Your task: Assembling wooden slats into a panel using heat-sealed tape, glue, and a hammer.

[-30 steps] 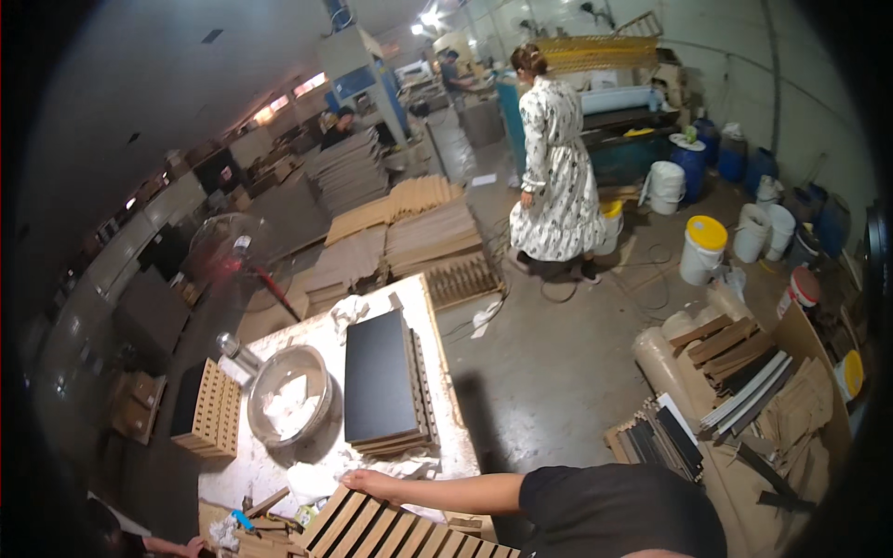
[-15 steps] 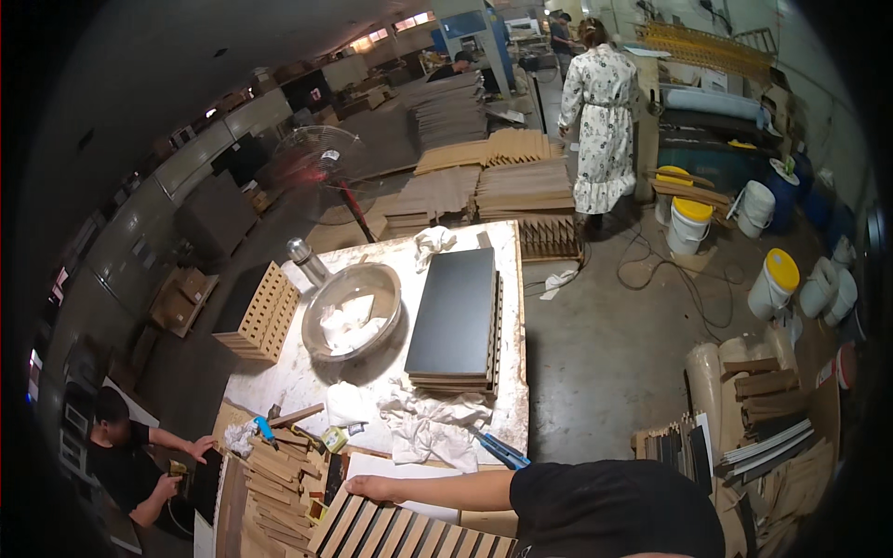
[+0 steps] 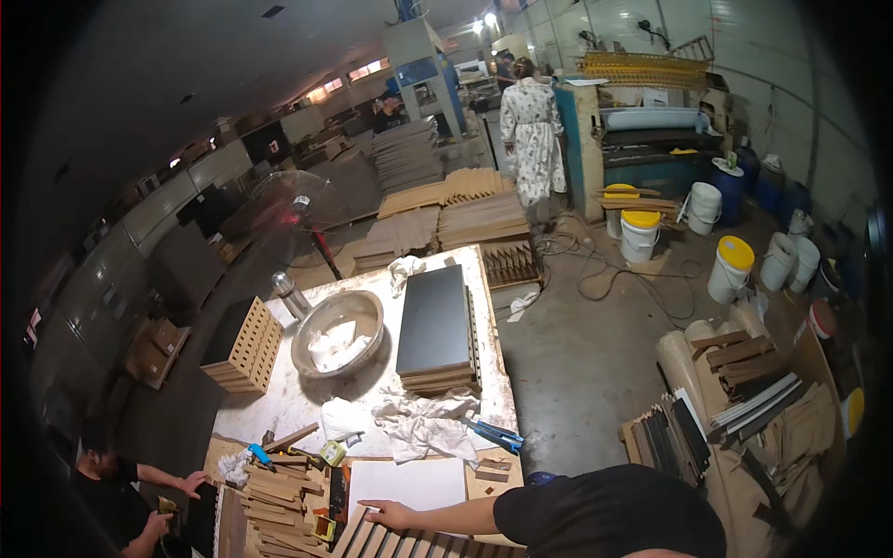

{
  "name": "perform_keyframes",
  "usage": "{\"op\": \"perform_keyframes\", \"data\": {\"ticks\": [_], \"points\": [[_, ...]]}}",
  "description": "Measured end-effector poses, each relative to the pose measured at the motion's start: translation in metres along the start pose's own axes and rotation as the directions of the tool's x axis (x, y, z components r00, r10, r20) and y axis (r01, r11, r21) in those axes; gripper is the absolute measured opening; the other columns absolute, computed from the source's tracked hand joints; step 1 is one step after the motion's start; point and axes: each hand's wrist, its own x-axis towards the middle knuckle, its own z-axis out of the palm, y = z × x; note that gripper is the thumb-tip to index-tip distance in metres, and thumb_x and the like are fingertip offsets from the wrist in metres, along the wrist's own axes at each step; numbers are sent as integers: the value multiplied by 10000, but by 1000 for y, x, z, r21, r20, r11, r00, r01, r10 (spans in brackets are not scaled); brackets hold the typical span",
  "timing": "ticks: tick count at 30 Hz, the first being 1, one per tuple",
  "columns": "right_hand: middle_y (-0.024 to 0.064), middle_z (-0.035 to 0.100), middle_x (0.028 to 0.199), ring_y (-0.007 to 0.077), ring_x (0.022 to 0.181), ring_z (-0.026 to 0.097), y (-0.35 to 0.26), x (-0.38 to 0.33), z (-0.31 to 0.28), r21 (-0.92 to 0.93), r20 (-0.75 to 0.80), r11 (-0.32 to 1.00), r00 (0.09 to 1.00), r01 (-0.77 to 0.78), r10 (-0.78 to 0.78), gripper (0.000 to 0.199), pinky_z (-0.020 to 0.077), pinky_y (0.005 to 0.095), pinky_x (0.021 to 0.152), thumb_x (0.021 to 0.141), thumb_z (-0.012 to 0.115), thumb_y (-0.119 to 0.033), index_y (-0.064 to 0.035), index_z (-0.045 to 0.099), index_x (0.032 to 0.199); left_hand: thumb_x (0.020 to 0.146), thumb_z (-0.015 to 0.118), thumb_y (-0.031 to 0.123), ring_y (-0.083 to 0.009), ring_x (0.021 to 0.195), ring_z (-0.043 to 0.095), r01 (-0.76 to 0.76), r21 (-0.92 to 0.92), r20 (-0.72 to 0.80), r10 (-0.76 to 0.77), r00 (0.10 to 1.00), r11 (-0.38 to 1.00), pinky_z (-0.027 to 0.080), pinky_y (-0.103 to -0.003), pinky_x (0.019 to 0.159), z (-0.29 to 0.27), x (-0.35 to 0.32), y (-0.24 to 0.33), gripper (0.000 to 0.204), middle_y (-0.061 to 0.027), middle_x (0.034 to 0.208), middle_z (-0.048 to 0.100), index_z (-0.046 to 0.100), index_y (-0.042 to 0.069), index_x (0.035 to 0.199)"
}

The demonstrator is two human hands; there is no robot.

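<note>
My right hand [image 3: 389, 514] reaches in from the lower right, the arm in a black short sleeve stretched leftward. Its fingers grip the left end of a slatted wood panel [image 3: 402, 542], which has pale slats with dark gaps between them. The lower edge of the picture cuts the panel off. Just beyond the hand lies a white sheet [image 3: 409, 482] on the bench. To the left of the hand is a heap of loose wood strips [image 3: 279, 507], with a yellow tape measure [image 3: 324, 528] beside it. My left hand is not in view.
A white-topped table [image 3: 493, 391] bears a basin [image 3: 372, 325], stacked dark panels [image 3: 433, 325], rags [image 3: 428, 423] and a blue utility knife [image 3: 498, 432]. A co-worker [image 3: 116, 498] holds a tool at lower left. A fan [image 3: 302, 205] stands behind; buckets [image 3: 639, 237] and offcuts [image 3: 744, 363] are at right.
The view has shifted, so the table's things sit further left. My right hand and the slatted panel have come nearer, uncovering more of the white sheet.
</note>
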Motion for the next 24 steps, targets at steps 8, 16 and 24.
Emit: {"op": "perform_keyframes", "data": {"ticks": [8, 16, 24], "points": [[174, 645, 1013, 273, 910, 618, 45, -14, 8, -103, -3, 989, 994, -106, 106, 559, 474, 369, 833, 880, 546, -423, -236, 408, 1389, 920, 528, 247, -147, 613, 572, -112, 82, -291, 131, 948, 990, 478, -266, 571, -56, -10, 7, 492, 9, 866, 624, 404, 56, 1356], [169, 600, 836, 322, 807, 583, 30, -2, -14, -396, 30, 918, 998, -33, 49, 319, 473, 473, 753, 921, 505, -228, -5, 510, 1149, 934, 531, 326, -5, 489, 331, -123, 248, -628, 256, 735, 961, 259, -173, 396, -122, -21, -22, 437, 69, 648, 424, 494, 43, 1266], [66, 638, 931, 114, 819, 572, -4, 13, 27, -22, 129, 994, 985, -109, 110, 479, 471, 253, 753, 920, 548, -159, -79, 412, 1373, 989, 374, 419, -86, 536, 460, 172, 379, -681, 148, 718, 909, 375, -216, 500, -144, -19, -5, 478, -17, 633, 488, 525, -11, 1134]]}}
